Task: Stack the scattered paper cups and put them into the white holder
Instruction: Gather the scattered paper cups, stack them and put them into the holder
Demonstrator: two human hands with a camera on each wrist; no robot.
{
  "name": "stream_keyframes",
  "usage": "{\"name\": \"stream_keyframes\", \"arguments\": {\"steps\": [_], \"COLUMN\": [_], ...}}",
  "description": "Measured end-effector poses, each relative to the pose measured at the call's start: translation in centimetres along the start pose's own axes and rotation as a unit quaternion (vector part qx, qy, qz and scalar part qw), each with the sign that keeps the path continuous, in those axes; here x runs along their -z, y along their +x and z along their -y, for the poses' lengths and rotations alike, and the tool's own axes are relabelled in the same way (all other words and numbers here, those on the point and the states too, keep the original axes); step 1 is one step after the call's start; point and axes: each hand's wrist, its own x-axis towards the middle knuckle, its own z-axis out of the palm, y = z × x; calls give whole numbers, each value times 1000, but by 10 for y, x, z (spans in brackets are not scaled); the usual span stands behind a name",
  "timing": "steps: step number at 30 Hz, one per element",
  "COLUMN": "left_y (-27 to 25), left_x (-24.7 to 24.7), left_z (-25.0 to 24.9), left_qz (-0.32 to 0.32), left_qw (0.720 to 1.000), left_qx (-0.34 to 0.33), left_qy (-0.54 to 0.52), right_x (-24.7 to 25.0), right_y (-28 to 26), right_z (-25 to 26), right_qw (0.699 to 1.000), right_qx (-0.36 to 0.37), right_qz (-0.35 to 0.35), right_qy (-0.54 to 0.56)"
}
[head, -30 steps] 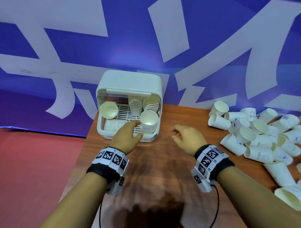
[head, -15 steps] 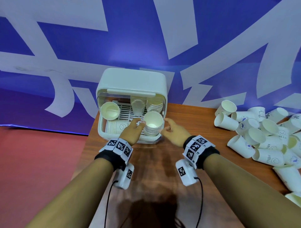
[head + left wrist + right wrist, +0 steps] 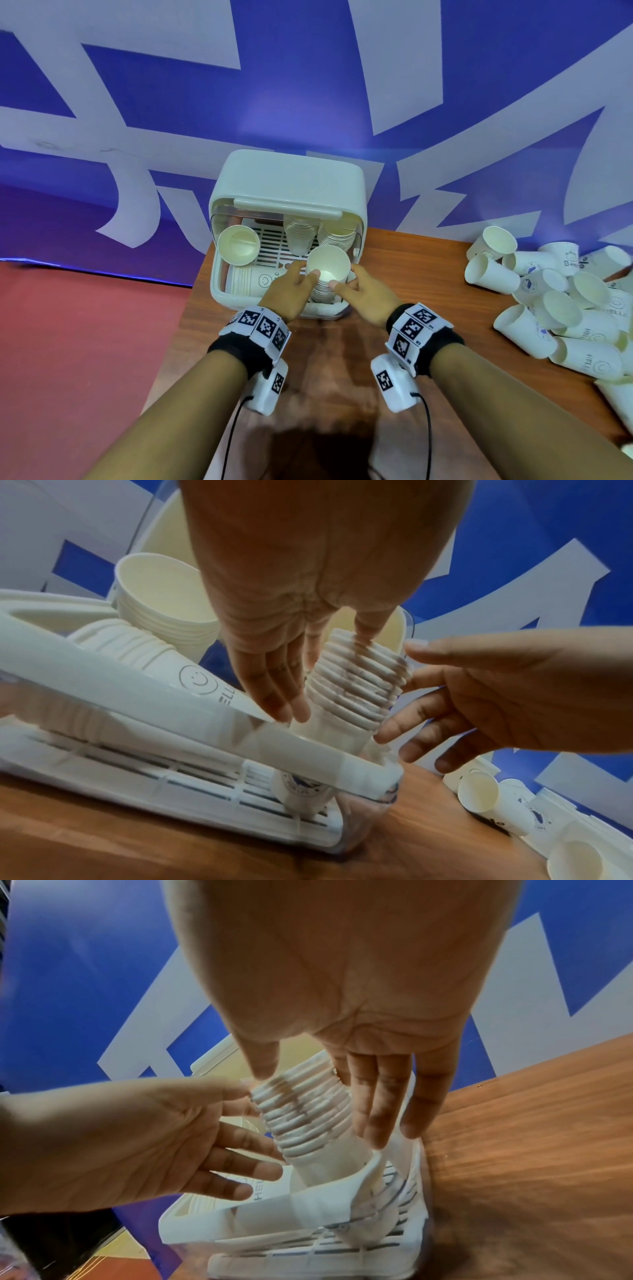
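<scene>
Both hands on the upright cup stack at the front-right corner of the white holder. Left hand and right hand flank it, fingers mostly straight, tips touching the rims. Around it inside: another stack lying on its side left, two upright stacks behind. Loose paper cups heaped at the table's right edge.

Head view looks down from above the white holder; both wrist views sit low and close beside it, facing inward, sharing its stacked cups.
</scene>
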Motion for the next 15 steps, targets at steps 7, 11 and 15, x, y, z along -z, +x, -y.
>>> {"name": "stream_keyframes", "arguments": {"steps": [7, 11, 15], "left_y": [15, 23, 28], "left_x": [17, 24, 28], "left_z": [5, 8, 6], "left_qz": [-45, -61, -75], "left_qw": [999, 998, 996], "left_qx": [-27, -25, -41], "left_qy": [-1, -10, -12], "right_x": [-4, -10, -16], "right_y": [17, 29, 42], "right_z": [20, 28, 27], "right_qw": [1000, 999, 996], "right_qx": [26, 49, 84], "right_qz": [-1, -16, -25], "right_qy": [-17, -7, 15]}}
